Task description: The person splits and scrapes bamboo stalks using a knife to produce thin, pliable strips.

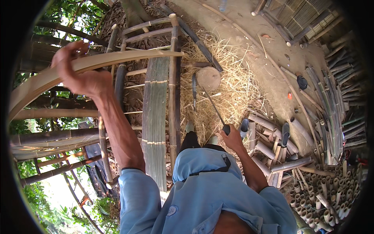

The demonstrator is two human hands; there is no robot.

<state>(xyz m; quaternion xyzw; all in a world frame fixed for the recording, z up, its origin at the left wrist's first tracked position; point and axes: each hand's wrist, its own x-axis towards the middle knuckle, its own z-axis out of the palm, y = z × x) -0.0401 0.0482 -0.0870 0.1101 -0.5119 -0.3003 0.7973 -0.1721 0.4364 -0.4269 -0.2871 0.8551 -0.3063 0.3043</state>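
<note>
My left hand (pixel 87 80) is raised at the upper left, fingers curled round a long, pale bamboo strip (pixel 128 57). The strip bends down past the left rim, and its other end reaches right, above the bamboo frame. Low on the right side, my right hand (pixel 232 138) grips the black handle of a long, thin-bladed knife (pixel 215 107). The blade points up and left toward a round wooden stump (pixel 209 78). Beside that stump lies a second dark, narrow tool (pixel 194 89) on the shavings; its kind is unclear.
A bamboo frame (pixel 174 85) stands left of my legs, with a bundle of green-grey strips (pixel 156 109) tied along it. Pale shavings (pixel 233 84) cover the ground. Cut bamboo pieces (pixel 267 124), a sandal (pixel 285 134), stacked poles (pixel 325 105) and many short tubes (pixel 323 195) lie right.
</note>
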